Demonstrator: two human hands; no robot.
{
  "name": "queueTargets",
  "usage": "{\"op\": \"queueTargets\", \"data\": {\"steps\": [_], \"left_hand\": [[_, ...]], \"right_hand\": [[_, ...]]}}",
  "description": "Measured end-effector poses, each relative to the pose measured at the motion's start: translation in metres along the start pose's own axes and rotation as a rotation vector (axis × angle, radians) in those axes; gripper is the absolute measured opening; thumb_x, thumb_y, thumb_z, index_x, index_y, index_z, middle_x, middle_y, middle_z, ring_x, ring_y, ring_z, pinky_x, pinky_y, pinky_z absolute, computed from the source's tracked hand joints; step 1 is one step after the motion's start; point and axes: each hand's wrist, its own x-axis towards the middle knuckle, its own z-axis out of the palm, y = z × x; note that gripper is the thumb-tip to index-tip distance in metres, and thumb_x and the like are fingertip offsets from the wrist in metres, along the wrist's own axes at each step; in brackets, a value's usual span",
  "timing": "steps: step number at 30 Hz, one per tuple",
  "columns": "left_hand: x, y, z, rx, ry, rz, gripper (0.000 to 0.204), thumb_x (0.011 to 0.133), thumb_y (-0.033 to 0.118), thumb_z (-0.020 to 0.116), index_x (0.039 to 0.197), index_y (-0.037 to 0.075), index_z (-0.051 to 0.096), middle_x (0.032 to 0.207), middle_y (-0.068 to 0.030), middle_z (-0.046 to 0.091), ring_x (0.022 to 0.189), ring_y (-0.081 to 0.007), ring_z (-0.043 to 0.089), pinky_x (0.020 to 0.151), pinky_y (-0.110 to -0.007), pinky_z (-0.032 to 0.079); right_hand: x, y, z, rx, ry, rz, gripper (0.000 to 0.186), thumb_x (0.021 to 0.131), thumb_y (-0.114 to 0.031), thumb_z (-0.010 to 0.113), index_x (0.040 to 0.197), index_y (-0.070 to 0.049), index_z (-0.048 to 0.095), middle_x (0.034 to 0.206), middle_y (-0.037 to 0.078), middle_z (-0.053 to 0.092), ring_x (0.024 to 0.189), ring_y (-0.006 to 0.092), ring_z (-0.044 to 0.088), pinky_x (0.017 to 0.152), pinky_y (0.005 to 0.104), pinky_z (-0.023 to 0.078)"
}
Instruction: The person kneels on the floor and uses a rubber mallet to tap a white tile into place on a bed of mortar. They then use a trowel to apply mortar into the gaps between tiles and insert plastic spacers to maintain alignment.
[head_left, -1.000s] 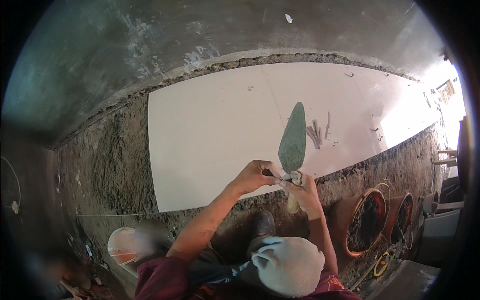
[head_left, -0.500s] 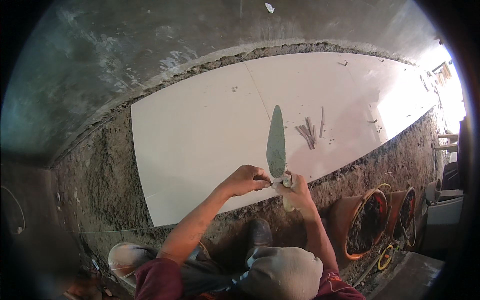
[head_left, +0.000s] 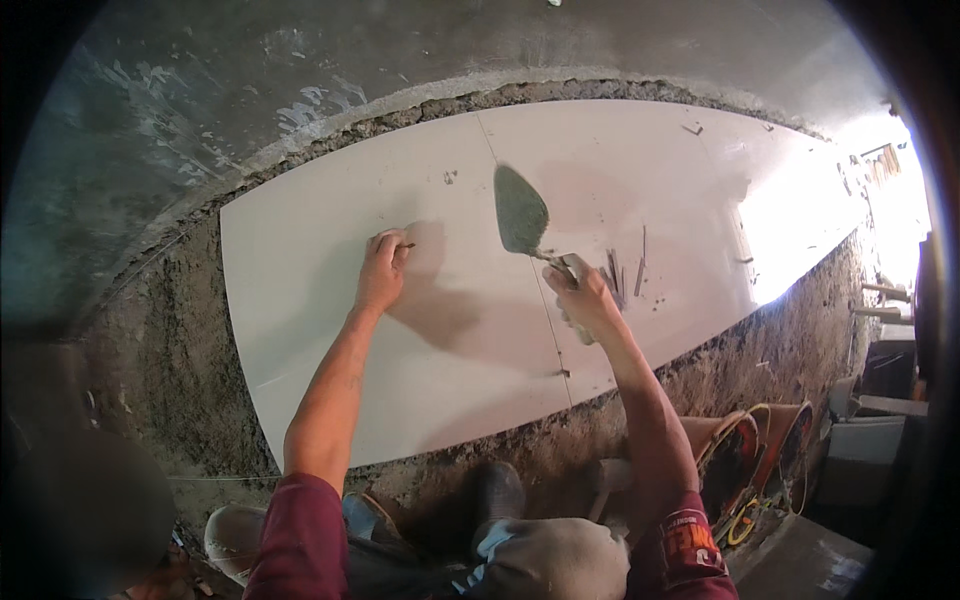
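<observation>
My right hand (head_left: 588,303) grips the handle of a pointed trowel (head_left: 521,209), its grey-green blade out over the large pale tiles (head_left: 320,330). Over the left tile, my left hand (head_left: 380,272) pinches a small dark strip (head_left: 405,246) between the fingertips. A thin joint line runs between two tiles below the trowel. At its near end a small dark piece (head_left: 565,373) sits in the joint. Several thin brownish strips (head_left: 640,262) lie on the right tile just past my right hand, which partly hides them.
Rough mortar (head_left: 160,340) borders the tiles, with a grey wall (head_left: 250,110) behind. Orange buckets (head_left: 735,440) stand at the lower right, near a yellow cord ring (head_left: 742,522). A thin string (head_left: 225,479) runs along the left. My boot (head_left: 500,490) rests by the tile's near edge.
My hands were together near the tile's close edge and have parted. The left has gone forward and left with the small strip; the right has carried the trowel forward, its blade now tilted left.
</observation>
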Motion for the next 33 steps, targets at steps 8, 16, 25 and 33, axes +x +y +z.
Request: {"op": "queueTargets", "data": {"steps": [8,16,25,33], "left_hand": [[-0.001,-0.004,0.0,-0.006,0.032,0.023,0.01,0.098,0.009,0.054,0.106,0.005,0.056,0.116,-0.0098,0.061,0.108,-0.0346,0.054,0.092,-0.045,0.047],[-0.003,-0.004,-0.005,-0.045,0.044,0.006,0.011,0.097,0.008,0.056,0.108,0.005,0.057,0.113,-0.0077,0.062,0.104,-0.0319,0.056,0.087,-0.042,0.049],[-0.001,-0.003,-0.005,-0.082,0.056,-0.029,0.01,0.097,0.009,0.058,0.106,0.005,0.058,0.106,-0.0089,0.063,0.1,-0.0328,0.057,0.083,-0.043,0.05],[0.113,-0.001,0.03,-0.159,0.11,0.127,0.018,0.1,0.017,0.053,0.107,0.004,0.063,0.101,-0.0155,0.064,0.099,-0.0366,0.059,0.085,-0.045,0.048]], "right_hand": [[0.074,-0.024,-0.024,-0.649,0.086,-0.155,0.039,0.091,-0.032,0.064,0.116,-0.003,0.058,0.091,0.018,0.07,0.084,0.0339,0.07,0.073,0.0459,0.054],[0.093,-0.055,-0.034,-0.779,0.035,-0.108,0.041,0.089,-0.032,0.068,0.116,-0.003,0.061,0.096,0.019,0.069,0.091,0.0332,0.068,0.078,0.0434,0.054],[0.115,-0.106,-0.06,-0.689,-0.327,0.169,0.038,0.089,-0.03,0.067,0.112,-0.002,0.061,0.078,0.01,0.065,0.067,0.0201,0.066,0.062,0.038,0.054],[0.125,-0.133,-0.057,-1.032,-0.42,0.107,0.045,0.081,-0.03,0.07,0.114,-0.003,0.058,0.088,0.012,0.069,0.082,0.0237,0.067,0.071,0.0381,0.052]]}}
